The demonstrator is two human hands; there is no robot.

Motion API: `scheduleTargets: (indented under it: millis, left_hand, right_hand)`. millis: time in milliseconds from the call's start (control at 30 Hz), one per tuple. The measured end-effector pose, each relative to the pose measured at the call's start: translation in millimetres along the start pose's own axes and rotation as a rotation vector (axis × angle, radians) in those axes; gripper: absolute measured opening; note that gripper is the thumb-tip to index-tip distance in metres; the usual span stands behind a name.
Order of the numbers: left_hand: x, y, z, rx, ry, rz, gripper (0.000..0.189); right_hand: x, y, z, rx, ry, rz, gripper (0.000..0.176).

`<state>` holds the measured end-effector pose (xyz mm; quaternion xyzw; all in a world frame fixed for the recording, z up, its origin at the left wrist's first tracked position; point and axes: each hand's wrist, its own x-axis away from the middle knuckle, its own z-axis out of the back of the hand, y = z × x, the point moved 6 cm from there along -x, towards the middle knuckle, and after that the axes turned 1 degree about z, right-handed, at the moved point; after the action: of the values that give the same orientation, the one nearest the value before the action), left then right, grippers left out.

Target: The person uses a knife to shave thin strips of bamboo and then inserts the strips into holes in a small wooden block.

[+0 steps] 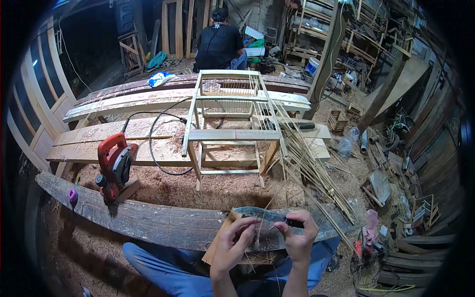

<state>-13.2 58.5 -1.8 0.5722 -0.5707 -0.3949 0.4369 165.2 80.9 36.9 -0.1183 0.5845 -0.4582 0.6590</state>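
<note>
At six o'clock, the right hand (301,238) gripped the knife (271,216) by its dark handle, apparently for control, while the left hand (237,243) pinched a thin strip (259,229) beside the blade, apparently to steady it.

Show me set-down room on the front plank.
The weathered grey plank is mostly bare between the brown wooden block by the red planer and the tan wooden board. Crowded: rightward, around the left hand and right hand, and where thin pale strips cross.
</note>
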Motion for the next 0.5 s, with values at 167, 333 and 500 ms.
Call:
scheduleTargets:
  millis: [167, 333, 500]
  left_hand:
    - [-0.9, -3.1, 2.7, -0.017, -0.044, -0.100, 0.016]
    - [2.9, -6.5, 4.9, -0.086, 0.025, -0.045, 0.010]
    - [-0.4, -7.2, 9.1, -0.128, 0.076, -0.131, 0.010]
  right_hand:
    - [2.3, -1.7, -1.9, 0.043, -0.070, -0.027, 0.035]
    - [2.5, -9.4, -10.1, -0.014, -0.128, 0.023, 0.035]
    - [4.0, -8.3, -20.4, -0.089, -0.169, 0.011, 0.035]
